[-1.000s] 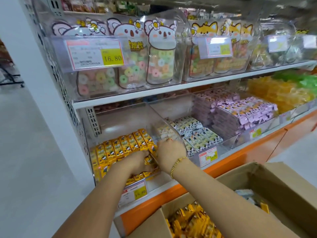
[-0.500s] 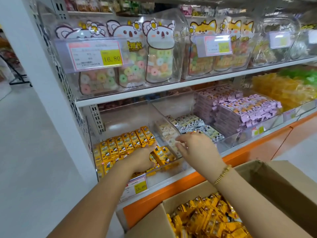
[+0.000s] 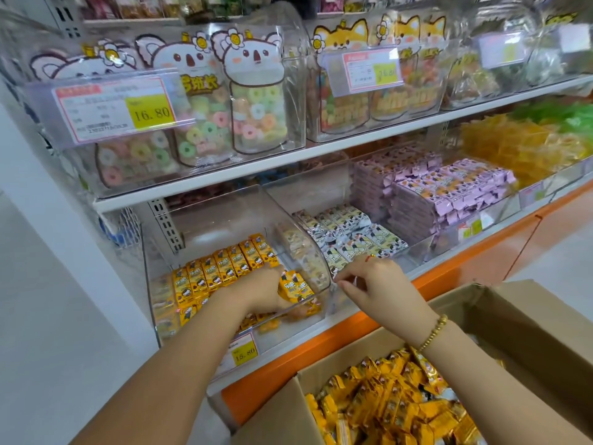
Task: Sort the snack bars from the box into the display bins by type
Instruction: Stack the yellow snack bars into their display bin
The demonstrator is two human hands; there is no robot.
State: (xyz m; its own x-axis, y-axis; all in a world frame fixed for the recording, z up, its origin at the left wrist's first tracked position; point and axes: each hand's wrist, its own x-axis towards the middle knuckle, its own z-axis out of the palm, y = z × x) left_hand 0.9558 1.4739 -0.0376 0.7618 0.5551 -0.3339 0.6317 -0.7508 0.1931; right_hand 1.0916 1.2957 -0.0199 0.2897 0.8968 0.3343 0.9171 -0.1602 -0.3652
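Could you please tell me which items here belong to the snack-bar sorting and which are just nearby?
Job in hand: cardboard box; yellow snack bars inside it; clear bin holding the same bars; left hand in that bin; right hand beside it.
Just nearby: koala candy bags; fox candy bags; 16.80 price tag.

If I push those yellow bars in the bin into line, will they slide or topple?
The yellow bars will probably slide easily: the wrappers look glossy and the clear bin looks smooth. They seem light and fairly stiff, since the row stands up unaided. Toppling is likely too: the loose ones beside the left hand lean at angles.
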